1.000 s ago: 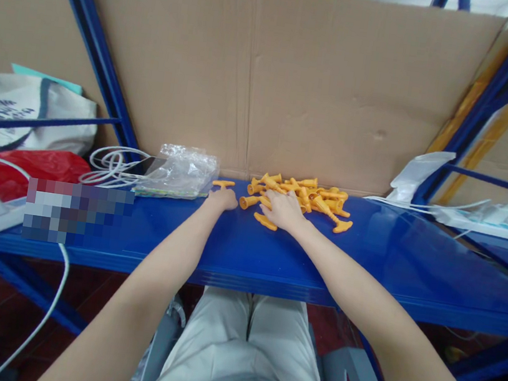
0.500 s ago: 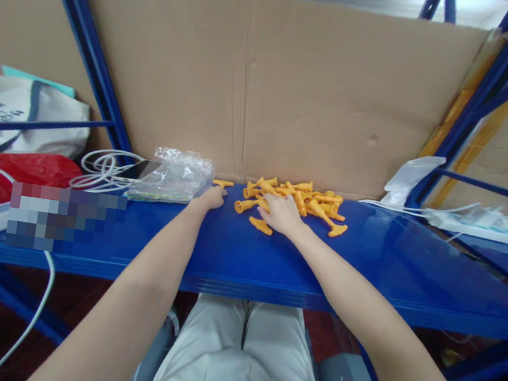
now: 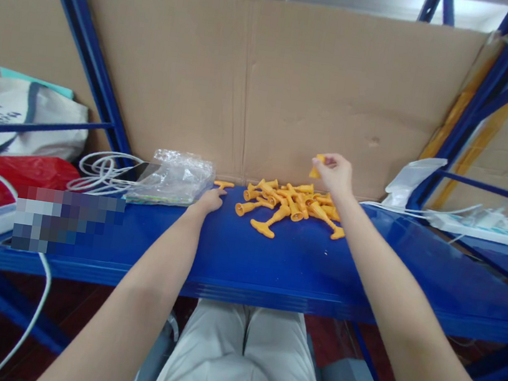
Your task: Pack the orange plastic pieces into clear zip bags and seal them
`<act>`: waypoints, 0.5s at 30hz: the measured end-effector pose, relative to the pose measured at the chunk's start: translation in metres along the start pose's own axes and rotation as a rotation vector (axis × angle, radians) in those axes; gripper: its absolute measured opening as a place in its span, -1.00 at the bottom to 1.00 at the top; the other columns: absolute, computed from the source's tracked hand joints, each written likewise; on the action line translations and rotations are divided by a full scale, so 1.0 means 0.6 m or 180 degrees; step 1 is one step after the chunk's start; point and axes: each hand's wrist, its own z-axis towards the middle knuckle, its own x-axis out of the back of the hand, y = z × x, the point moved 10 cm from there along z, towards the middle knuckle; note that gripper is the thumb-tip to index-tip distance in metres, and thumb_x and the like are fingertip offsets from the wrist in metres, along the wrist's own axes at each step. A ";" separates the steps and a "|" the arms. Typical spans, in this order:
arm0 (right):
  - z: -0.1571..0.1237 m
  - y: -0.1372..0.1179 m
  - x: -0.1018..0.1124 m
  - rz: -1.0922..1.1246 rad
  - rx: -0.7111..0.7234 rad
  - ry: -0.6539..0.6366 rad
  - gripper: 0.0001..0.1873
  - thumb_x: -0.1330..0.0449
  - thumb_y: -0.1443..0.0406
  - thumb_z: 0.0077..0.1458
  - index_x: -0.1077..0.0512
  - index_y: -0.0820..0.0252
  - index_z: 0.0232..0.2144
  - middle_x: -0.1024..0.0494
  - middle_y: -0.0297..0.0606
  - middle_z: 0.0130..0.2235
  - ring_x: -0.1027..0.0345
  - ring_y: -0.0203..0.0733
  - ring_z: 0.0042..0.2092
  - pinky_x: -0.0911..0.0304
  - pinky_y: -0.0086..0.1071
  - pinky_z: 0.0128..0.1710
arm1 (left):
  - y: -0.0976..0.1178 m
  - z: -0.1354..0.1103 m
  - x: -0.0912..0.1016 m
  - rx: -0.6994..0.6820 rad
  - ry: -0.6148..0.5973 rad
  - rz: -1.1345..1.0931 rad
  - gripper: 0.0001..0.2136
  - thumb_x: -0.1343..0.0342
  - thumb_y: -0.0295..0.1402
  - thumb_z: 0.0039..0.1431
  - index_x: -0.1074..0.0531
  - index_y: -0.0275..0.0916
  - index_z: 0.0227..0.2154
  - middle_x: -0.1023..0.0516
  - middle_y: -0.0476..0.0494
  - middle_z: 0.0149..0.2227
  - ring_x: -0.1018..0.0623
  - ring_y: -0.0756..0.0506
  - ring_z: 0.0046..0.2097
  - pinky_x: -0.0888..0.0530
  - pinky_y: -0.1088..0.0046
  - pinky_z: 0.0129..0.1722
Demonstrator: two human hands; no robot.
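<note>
A pile of several small orange plastic pieces (image 3: 294, 201) lies on the blue shelf (image 3: 272, 262) against a cardboard back wall. My right hand (image 3: 336, 173) is raised above the pile's right side, pinching one orange piece (image 3: 316, 166) in its fingertips. My left hand (image 3: 211, 199) rests on the shelf with a finger stretched toward a lone orange T-shaped piece (image 3: 223, 184) just left of the pile. A crumpled clear plastic bag (image 3: 173, 176) lies right beside that hand.
A coiled white cable (image 3: 106, 168), a red bag (image 3: 24, 174) and a white tote (image 3: 18, 116) sit at the left. A white pouch (image 3: 414, 175) and a power strip (image 3: 475, 229) lie at the right. Blue rack posts frame both sides.
My right hand has lifted off the pile and moved up and right with one orange piece pinched in it. My left hand has stayed near the lone piece.
</note>
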 end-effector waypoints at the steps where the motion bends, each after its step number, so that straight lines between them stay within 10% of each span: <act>1: 0.021 0.031 0.020 0.0003 -0.0199 0.0119 -0.81 -0.23 0.23 0.07 -0.48 0.25 -0.30 -0.52 -0.21 -0.29 -0.42 -0.17 -0.24 -0.33 -0.27 -0.14 | 0.000 0.000 0.000 0.0001 0.0009 -0.0005 -0.47 0.03 -0.63 0.09 -0.51 -0.22 0.11 -0.53 -0.08 0.15 -0.49 -0.06 0.19 -0.31 0.59 0.21; 7: 0.033 0.221 0.128 -0.0690 -0.1419 0.0620 -0.84 -0.28 0.37 0.01 -0.50 0.30 -0.29 -0.56 -0.09 -0.23 -0.47 -0.09 -0.14 -0.35 -0.23 -0.06 | 0.003 -0.004 0.000 0.0016 -0.0065 -0.0030 -0.47 0.03 -0.64 0.09 -0.50 -0.25 0.13 -0.51 -0.12 0.17 -0.48 -0.07 0.20 -0.30 0.60 0.21; 15: -0.010 0.334 0.105 -0.1160 -0.1935 0.0101 -0.92 -0.33 0.40 -0.07 -0.49 0.24 -0.45 -0.57 -0.14 -0.32 -0.51 -0.01 -0.11 -0.39 -0.25 -0.09 | 0.008 -0.011 0.005 0.0058 -0.0075 0.0004 -0.47 0.04 -0.66 0.10 -0.50 -0.25 0.12 -0.53 -0.11 0.14 -0.49 -0.06 0.19 -0.31 0.61 0.20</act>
